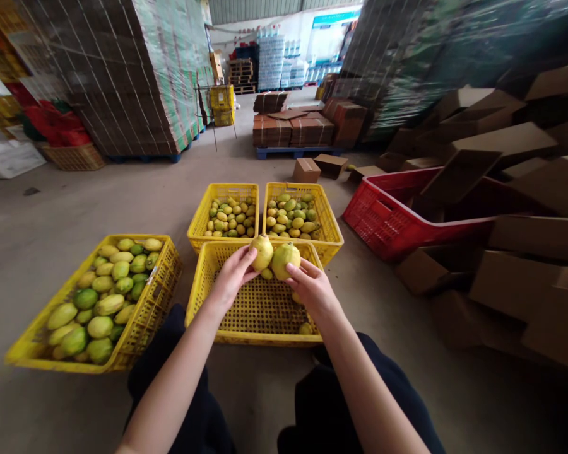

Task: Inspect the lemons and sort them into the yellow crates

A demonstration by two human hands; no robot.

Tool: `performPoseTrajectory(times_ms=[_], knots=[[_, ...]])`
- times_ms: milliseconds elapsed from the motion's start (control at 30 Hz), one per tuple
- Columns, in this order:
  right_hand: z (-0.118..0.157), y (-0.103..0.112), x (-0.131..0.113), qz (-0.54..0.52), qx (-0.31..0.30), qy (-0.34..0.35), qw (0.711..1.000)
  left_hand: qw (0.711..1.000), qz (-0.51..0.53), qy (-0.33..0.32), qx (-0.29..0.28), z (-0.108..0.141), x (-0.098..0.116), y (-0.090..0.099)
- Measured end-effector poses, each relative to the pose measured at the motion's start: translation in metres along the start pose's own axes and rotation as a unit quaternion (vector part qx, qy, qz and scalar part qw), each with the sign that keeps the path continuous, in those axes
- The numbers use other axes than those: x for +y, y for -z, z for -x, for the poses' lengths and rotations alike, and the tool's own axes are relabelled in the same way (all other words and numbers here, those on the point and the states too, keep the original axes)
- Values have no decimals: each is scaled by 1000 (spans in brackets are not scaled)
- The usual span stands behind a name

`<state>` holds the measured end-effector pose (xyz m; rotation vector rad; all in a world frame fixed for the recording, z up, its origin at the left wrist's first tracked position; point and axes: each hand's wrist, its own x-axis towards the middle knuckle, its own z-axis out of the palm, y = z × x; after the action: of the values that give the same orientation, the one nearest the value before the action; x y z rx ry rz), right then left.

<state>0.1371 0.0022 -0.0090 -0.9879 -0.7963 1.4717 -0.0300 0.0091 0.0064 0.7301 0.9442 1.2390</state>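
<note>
My left hand (pixel 234 272) is closed around a yellow lemon (pixel 262 251) with a narrow tip pointing up. Beside it, a rounder yellow-green lemon (pixel 286 260) sits in the fingers of my right hand (pixel 313 288). Both fruits are held up side by side over a yellow plastic crate (pixel 253 338) with a perforated bottom. A few lemons lie in that crate, among them one lemon (pixel 305 328) in its near right corner. The hands partly hide others along its right side.
A yellow crate (pixel 163 284) full of yellow and green lemons stands on the left. Behind the middle crate are a left crate (pixel 196 230) and a right crate (pixel 331 233) of lemons. On the right, a red crate (pixel 373 217) holds cardboard, with cardboard boxes (pixel 520 284) heaped around it.
</note>
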Motion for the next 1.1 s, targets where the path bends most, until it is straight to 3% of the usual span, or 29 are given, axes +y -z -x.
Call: performPoseTrajectory(times_ms=[167,367,600,900,1100], knots=[[0,0,-1,-17,45,-10,999,999,-27,-15,-14,3,4,-1],[2,1,-3,-26,6,14,1000,1000,-11,-22,-3,-1,4,2],[0,4,-6,-58,16,-14,998,1000,20,-13,-11,-1,6,1],[1,0,-2,-76,8,-15,997,998,42,1,38,-2,6,2],[5,-5,2,-19,-15,4,1000,1000,5,3,4,0,2,-1]])
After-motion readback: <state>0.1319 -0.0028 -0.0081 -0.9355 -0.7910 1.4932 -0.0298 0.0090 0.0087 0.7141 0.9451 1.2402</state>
